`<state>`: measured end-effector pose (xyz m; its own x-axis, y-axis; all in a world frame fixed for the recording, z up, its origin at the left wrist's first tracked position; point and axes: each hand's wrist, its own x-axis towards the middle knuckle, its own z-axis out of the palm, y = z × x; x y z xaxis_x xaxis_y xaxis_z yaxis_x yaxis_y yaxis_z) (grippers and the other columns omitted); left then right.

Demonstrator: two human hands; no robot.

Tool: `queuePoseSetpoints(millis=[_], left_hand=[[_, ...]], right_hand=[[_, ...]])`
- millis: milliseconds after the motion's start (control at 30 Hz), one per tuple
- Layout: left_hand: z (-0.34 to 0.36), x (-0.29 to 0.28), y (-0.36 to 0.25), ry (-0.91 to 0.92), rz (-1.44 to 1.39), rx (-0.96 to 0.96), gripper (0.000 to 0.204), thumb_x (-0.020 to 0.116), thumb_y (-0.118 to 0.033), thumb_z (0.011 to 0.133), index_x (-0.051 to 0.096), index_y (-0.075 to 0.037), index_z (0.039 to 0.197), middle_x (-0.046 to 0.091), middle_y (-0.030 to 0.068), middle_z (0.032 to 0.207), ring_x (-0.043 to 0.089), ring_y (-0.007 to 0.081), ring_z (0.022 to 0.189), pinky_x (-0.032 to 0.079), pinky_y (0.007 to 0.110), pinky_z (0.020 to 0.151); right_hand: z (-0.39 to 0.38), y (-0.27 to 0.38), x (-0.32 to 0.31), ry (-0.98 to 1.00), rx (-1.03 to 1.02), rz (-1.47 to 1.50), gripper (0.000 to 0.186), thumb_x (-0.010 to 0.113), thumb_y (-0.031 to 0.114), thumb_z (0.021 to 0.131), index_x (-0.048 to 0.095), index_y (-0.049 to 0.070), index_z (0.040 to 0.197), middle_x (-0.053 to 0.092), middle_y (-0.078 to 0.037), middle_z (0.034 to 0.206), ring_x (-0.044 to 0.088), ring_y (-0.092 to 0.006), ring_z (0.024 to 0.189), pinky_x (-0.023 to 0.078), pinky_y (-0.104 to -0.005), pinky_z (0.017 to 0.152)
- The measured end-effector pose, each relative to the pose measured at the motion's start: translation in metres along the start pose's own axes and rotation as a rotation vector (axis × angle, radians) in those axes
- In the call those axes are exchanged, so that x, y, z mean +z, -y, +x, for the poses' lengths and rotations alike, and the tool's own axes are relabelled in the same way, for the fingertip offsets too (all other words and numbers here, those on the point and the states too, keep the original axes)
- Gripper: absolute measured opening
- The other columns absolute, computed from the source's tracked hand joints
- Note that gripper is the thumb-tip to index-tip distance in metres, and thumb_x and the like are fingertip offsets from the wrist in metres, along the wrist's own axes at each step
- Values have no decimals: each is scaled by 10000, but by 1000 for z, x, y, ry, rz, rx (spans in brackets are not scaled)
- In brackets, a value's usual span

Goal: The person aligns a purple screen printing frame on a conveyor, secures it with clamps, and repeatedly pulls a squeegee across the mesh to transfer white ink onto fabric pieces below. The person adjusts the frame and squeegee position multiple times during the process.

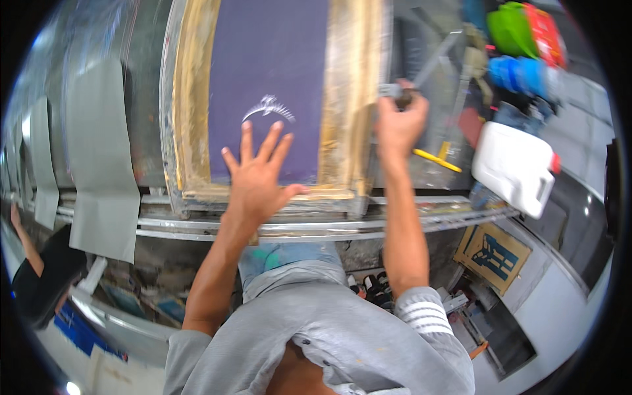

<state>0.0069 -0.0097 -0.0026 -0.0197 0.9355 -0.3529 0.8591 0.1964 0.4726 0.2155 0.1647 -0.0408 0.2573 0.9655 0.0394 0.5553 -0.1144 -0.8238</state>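
Observation:
In front of me lies a printing screen [268, 59] with purple mesh and a white curved design. Tape and pale ink smears cover its frame [191, 79]. My left hand [257, 178] rests on the near part of the mesh, fingers spread and holding nothing; its fingertips touch the lower edge of the design. Just right of the frame, my right hand [401, 122] is closed around a small grey and dark object [394, 92]. Blur and the fingers hide what kind of thing this is.
Grey sheets [102, 151] hang over the table edge on the left, where another person's arm [26, 240] shows. On the right are a white jug [513, 161], a yellow-handled tool [437, 160], blue containers [517, 76] and a green container [511, 29]. A metal rail [296, 230] runs along the near edge.

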Motion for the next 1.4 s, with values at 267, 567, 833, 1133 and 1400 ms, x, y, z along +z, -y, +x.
queuePoseSetpoints(millis=[267, 567, 833, 1133, 1400], left_hand=[[-82, -36, 46, -186, -193, 58, 660, 742, -247, 923, 492, -100, 1516, 455, 121, 1596, 330, 348, 1526, 221, 621, 1217], [-167, -25, 77, -414, -266, 15, 355, 711, -59, 903, 705, -14, 1255, 680, 162, 1343, 543, 359, 1376, 417, 432, 1137], [-112, 3, 83, -251, -82, 181, 387, 693, -2, 845, 700, -47, 1229, 618, 115, 1423, 487, 346, 1410, 301, 561, 1214], [-99, 5, 100, -190, -195, 223, 359, 749, 12, 789, 720, -51, 1141, 681, 77, 1346, 572, 310, 1315, 424, 465, 1126], [-101, 15, 106, -256, -253, 257, 323, 763, -5, 782, 710, -47, 1098, 677, 91, 1346, 577, 304, 1297, 408, 443, 1117]], right_hand=[[28, 10, -77, 106, 357, 221, 428, 778, 188, 809, 625, -40, 1137, 712, -130, 886, 724, -311, 816, 566, -420, 772], [63, -145, -194, -111, 73, -783, 488, 697, 316, 867, 603, 73, 1280, 676, -242, 1106, 654, -466, 1036, 522, -555, 894], [12, -126, -141, -72, -373, -1030, 347, 665, 301, 895, 678, 104, 1181, 693, -149, 1056, 662, -304, 1038, 404, -547, 910], [65, -112, -147, 204, 135, -951, 400, 613, 362, 812, 729, 53, 1040, 736, -222, 1174, 694, -372, 1140, 391, -591, 990], [68, -151, -214, 543, 283, 461, 94, 595, 75, 938, 645, 17, 993, 674, -53, 888, 681, -173, 866, 543, -303, 848]])
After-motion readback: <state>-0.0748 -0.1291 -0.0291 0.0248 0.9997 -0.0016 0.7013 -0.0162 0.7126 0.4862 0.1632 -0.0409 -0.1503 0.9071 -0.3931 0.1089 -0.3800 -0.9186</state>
